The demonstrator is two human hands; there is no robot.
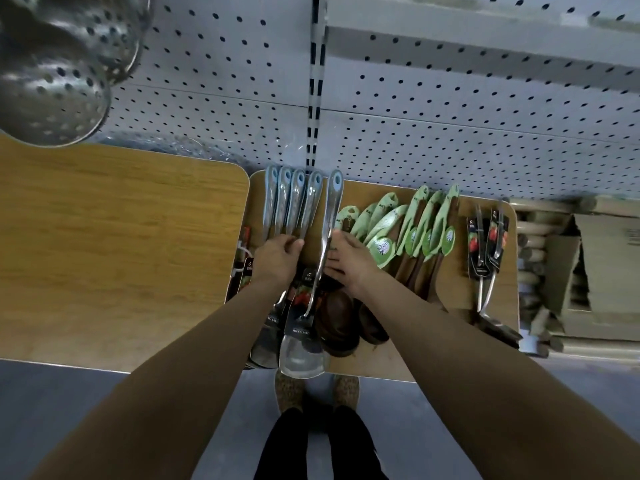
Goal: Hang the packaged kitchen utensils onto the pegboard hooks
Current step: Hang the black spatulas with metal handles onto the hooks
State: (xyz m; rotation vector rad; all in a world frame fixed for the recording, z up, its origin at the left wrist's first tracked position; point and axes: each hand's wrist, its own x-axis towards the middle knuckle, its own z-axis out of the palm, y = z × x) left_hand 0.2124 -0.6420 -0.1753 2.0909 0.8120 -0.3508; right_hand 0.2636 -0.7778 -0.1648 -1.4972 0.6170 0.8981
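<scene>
Right hand: the right hand (351,263) reaches in from the side, fingers closed on the shaft of one blue-handled spatula (327,216), seemingly to draw it clear of the rest.
Left hand: the left hand (277,259) lies over the four other spatulas (291,199), fingers curled across their shafts, likely to steady the row while one is taken.
Chosen spatula: it sits higher and nearer the camera than its neighbours, blade over the worktop's front edge, hanging hole pointing at the wall; it is not yet on any hook.
Waiting stock: wooden spoons (384,233) on green cards fan out just beside the right hand, and a pair of carded metal utensils (488,244) lies well apart at the far end, all handles toward the wall, ready to be lifted straight up.
Worktop: a wood-grain worktop (453,271) with rounded corners carries the goods; a second table (121,237) adjoins it on the left.
Wall: a grey pegboard (450,116) rises directly behind, split by a slotted upright (314,81); no hooks are visible on it from here.
Surroundings: steel colanders (52,74) hang at upper left, cardboard boxes (595,265) are stacked at right, and the person stands on a grey floor (69,410).
</scene>
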